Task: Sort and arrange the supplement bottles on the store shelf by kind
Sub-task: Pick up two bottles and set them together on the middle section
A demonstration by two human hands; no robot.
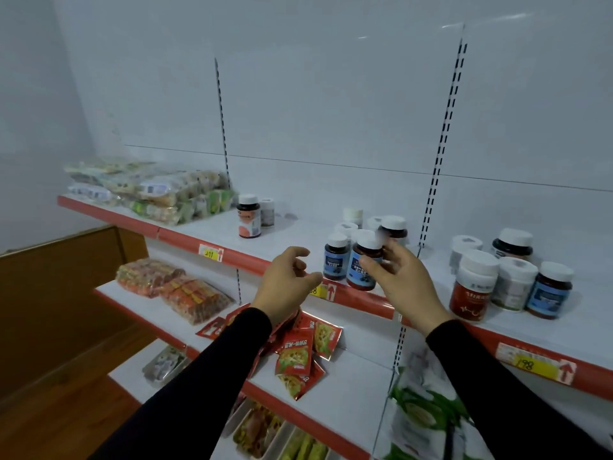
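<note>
My right hand (399,280) grips a dark bottle with a blue label and white cap (363,260), tilted, at the front edge of the top shelf (292,234). A matching blue-label bottle (335,257) stands just left of it, with several white-capped bottles (393,229) behind. My left hand (287,280) hovers in front of the shelf edge, fingers loosely curled, holding nothing. At the left stand an orange-label bottle (248,215) and a grey one (267,212). On the right stand a red-label bottle (472,290), a white bottle (514,287) and another blue-label bottle (549,290).
Bagged snacks (149,190) are piled at the shelf's far left. Lower shelves hold orange packs (172,287), red sachets (305,346) and green-white bags (428,413). Yellow price tags (210,253) sit on the red shelf rim. A wooden counter (59,270) stands at the left.
</note>
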